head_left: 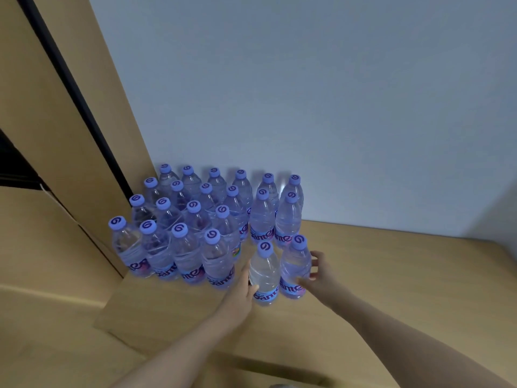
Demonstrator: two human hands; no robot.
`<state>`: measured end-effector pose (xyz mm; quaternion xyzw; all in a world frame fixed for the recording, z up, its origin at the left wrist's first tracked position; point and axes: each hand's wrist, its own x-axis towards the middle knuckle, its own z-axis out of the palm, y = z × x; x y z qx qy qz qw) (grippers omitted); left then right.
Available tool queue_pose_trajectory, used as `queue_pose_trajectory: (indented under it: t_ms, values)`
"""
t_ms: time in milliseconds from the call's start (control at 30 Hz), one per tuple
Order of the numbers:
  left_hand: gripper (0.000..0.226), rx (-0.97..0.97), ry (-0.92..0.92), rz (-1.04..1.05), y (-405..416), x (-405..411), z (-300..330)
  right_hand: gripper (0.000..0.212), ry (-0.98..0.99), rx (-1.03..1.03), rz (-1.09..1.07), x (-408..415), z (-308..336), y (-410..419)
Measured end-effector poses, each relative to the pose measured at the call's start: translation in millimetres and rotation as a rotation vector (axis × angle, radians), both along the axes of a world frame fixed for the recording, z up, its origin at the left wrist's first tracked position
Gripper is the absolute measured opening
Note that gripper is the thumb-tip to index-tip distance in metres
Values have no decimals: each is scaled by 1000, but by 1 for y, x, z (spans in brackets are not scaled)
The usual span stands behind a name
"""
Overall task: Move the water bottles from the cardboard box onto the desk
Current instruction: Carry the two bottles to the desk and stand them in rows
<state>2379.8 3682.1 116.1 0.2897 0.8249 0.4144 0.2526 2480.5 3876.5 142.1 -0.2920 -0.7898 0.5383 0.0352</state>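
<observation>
Several clear water bottles with purple caps (195, 219) stand upright in rows on the tan desk (391, 275), packed into the corner by the wall. Two more bottles stand at the front right of the group. My left hand (242, 289) grips the left one (264, 273) low on its left side, thumb across the front. My right hand (317, 275) curls round the right one (293, 264) from the right, thumb near the label. Both bottles are upright with their bases on the desk. The cardboard box cannot be made out for certain.
A pale wall (307, 93) backs the desk. A tall tan panel with a dark strip (70, 93) rises on the left, touching the bottle rows. A lower tan surface (50, 261) lies left and in front. Bare desk stretches to the right of the bottles.
</observation>
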Motion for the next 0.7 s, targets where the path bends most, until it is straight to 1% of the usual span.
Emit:
queue_pose_trajectory:
  t_ms: [100, 167, 233, 300, 433, 533, 700]
  values:
    - [46, -59, 86, 122, 5, 14, -5, 57, 29, -2, -15, -1, 0, -9]
    - [46, -115, 108, 171, 12, 20, -6, 52, 47, -13, -32, -2, -2, -14]
    - [54, -104, 36, 213, 22, 21, -5, 53, 50, -23, -57, -3, -3, -18]
    - [55, -61, -34, 264, 31, 19, -2, 53, 35, -10, -91, -7, -6, -20]
    - [51, -51, -82, 405, 44, 11, 1, 44, 37, -41, -171, -16, -10, -22]
    - [61, 2, -130, 532, 49, 5, 2, 41, 42, -45, -212, -24, -13, -24]
    - [51, 56, -160, 606, 59, -8, -2, 45, 35, -23, -233, -40, -13, -24]
